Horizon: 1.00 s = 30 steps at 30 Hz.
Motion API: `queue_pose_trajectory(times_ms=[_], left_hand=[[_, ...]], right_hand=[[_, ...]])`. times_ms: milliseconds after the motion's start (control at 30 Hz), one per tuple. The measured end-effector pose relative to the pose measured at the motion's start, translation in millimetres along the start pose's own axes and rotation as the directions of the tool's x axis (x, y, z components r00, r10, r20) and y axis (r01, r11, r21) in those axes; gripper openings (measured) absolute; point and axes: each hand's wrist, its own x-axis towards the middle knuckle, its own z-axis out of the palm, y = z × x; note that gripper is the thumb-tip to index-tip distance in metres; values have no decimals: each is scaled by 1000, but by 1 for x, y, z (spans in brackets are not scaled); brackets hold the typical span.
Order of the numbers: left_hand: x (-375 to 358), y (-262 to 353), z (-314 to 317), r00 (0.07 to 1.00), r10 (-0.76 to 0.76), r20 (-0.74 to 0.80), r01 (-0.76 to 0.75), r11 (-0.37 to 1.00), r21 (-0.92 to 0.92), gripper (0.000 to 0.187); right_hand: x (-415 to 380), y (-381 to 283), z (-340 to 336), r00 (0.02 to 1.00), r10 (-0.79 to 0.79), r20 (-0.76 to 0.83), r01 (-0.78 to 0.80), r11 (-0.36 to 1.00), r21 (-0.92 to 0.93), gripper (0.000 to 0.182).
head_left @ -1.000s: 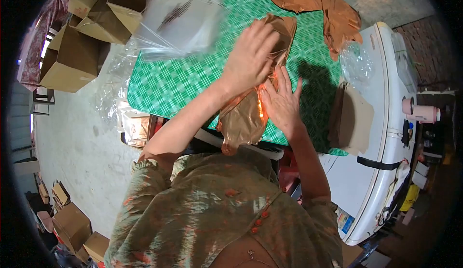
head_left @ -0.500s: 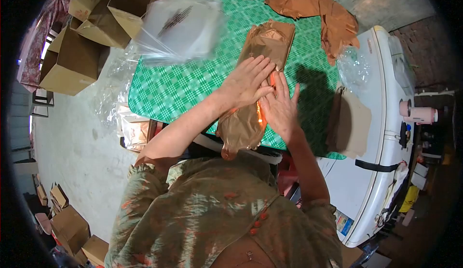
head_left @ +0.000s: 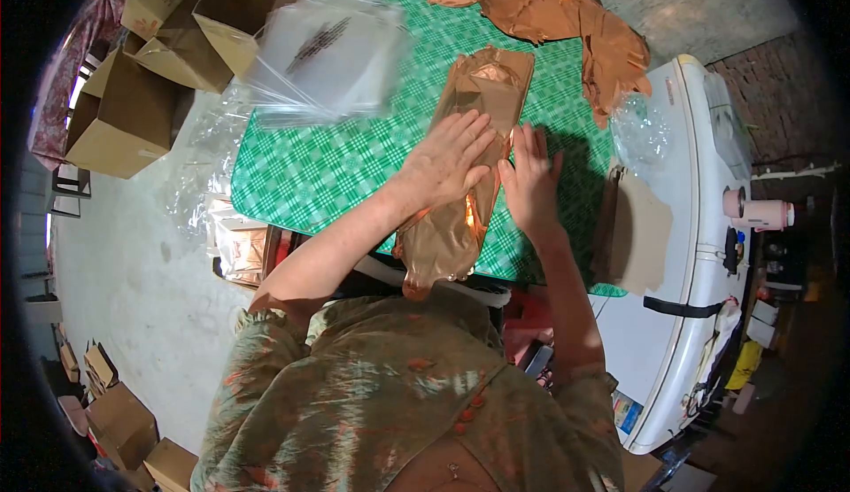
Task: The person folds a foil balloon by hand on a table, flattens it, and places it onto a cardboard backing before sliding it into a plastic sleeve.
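Note:
A long, folded copper-coloured foil balloon (head_left: 443,237) lies on the green checked tablecloth (head_left: 328,169), its near end hanging over the table's front edge. My left hand (head_left: 447,157) rests flat across its middle, fingers stretched out and covering part of the foil. Just off the balloon's right edge, my right hand (head_left: 531,182) is open, fingers pointing away from me and thumb toward the foil. More crumpled copper foil (head_left: 522,9) lies along the far side of the table.
A stack of clear plastic sleeves (head_left: 328,62) sits at the table's far left. Brown cardboard pieces (head_left: 642,231) lie at the right, by a white chest-like appliance (head_left: 691,253) bearing a pink bottle (head_left: 766,216). Open cardboard boxes (head_left: 133,124) stand to the left.
My right hand has come off the foil and moved slightly right, to beside its edge. My left hand stays flat on the balloon. The whole view has shifted a little.

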Motion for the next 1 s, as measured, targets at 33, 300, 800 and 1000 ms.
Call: queue_pose_trajectory(times_ms=[33,300,800,1000], left_hand=[[0,1,-1,1000,-7,7,7,1000,-3,66],[1,3,-5,999,-33,17,34,999,-36,68],[2,4,-2,999,-23,25,23,1000,9,61],[2,3,0,999,-28,25,27,1000,11,60]], right_hand=[[1,6,4,1000,-29,-12,28,999,-44,67],[10,18,15,998,-55,-1,55,991,-121,67],[23,28,21,999,-50,-9,48,986,-160,69],[37,38,26,982,-155,-107,124,960,-251,69]])
